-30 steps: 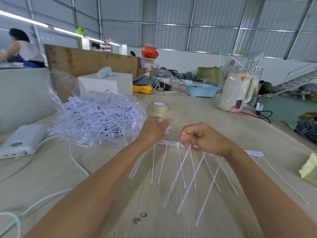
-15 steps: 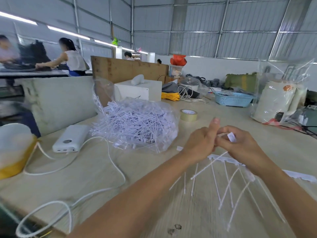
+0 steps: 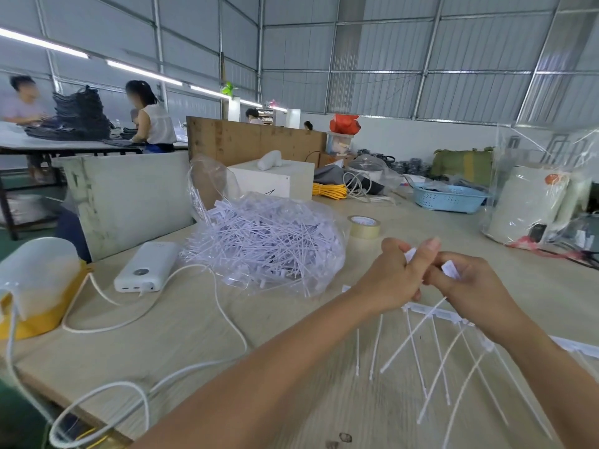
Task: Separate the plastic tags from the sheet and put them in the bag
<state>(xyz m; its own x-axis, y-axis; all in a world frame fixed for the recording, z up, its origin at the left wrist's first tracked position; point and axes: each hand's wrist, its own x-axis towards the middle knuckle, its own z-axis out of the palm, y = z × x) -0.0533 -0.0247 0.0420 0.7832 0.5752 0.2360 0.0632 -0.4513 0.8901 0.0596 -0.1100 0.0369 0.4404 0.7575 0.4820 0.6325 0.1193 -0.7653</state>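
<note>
1. Left hand (image 3: 393, 277): I see it raised above the table (image 3: 201, 322), fingers curled in; thumb straight, pointing up; a white tag head peeks out between thumb and fingers, so the curled fingers pinch a tag; knuckles pressed against the other hand.
2. Right hand (image 3: 470, 283): fingers curled tight together; a white tag (image 3: 450, 268) is pinched at the fingertips, its flat head showing above them and its thin tail slanting down and to the left below the hand.
3. Sheet of tags (image 3: 431, 314): a white plastic strip running under both hands, just above the table; thin white tails hang and splay from it toward me; its right end runs on past the right forearm; I cannot tell which fingers bear on the strip itself.
4. Bag (image 3: 269, 244): clear plastic, lying on the table to the left of the hands and apart from them; heaped with loose white tags; its mouth stands open at the back left.
5. Power bank (image 3: 146, 267): white, flat on the table just left of the bag; a white cable (image 3: 207, 315) loops from it across the near table edge.
6. Tape roll (image 3: 363, 226): tan, flat on the table behind the hands, just right of the bag.
7. Basket (image 3: 449, 197): pale blue, far side of the table, well apart from the hands.
</note>
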